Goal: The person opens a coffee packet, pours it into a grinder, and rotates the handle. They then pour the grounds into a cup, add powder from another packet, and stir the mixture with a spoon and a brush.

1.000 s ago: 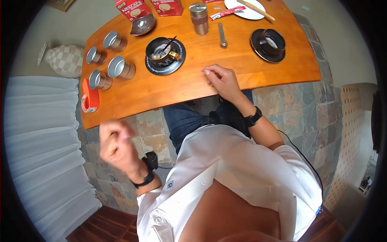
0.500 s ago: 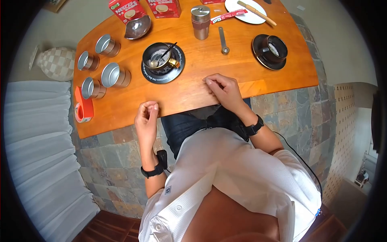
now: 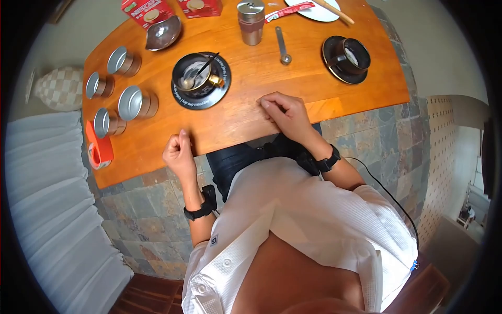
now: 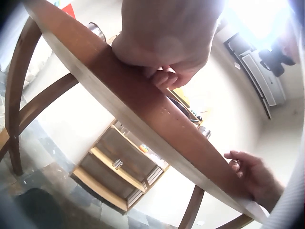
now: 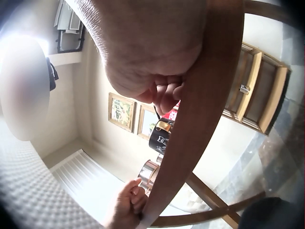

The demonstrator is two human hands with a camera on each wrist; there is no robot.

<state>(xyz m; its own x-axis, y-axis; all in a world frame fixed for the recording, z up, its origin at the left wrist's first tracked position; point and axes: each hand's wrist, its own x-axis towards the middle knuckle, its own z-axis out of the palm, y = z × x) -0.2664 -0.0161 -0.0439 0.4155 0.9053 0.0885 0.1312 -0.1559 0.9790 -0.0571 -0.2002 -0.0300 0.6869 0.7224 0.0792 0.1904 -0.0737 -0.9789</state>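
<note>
My left hand (image 3: 179, 154) rests at the table's front edge, fingers loosely curled and thumb on top, holding nothing. Farther right, my right hand (image 3: 286, 116) lies by the same edge with relaxed, bent fingers, also empty. Beyond and between them stands a black cup (image 3: 189, 67) with a gold handle on a black saucer (image 3: 201, 104). A dark-handled spoon (image 3: 207, 66) leans in that cup, which has whitish stuff inside. A second black cup (image 3: 356, 58) sits on its saucer (image 3: 342, 75) to the right, with pale contents. The right wrist view also catches the gold-handled cup (image 5: 159, 141).
Several metal cups (image 3: 138, 103) stand at the left, near an orange tape dispenser (image 3: 103, 149). Toward the back are a dark bowl (image 3: 164, 34), red Nescafé boxes (image 3: 149, 13), a lidded shaker (image 3: 251, 23), a measuring spoon (image 3: 283, 47), a red sachet (image 3: 287, 11) and a white plate (image 3: 319, 13).
My left hand came from beside the table's left front corner onto the front edge, and its fingers have settled there. My right hand has stayed in place. The head view has shifted slightly.
</note>
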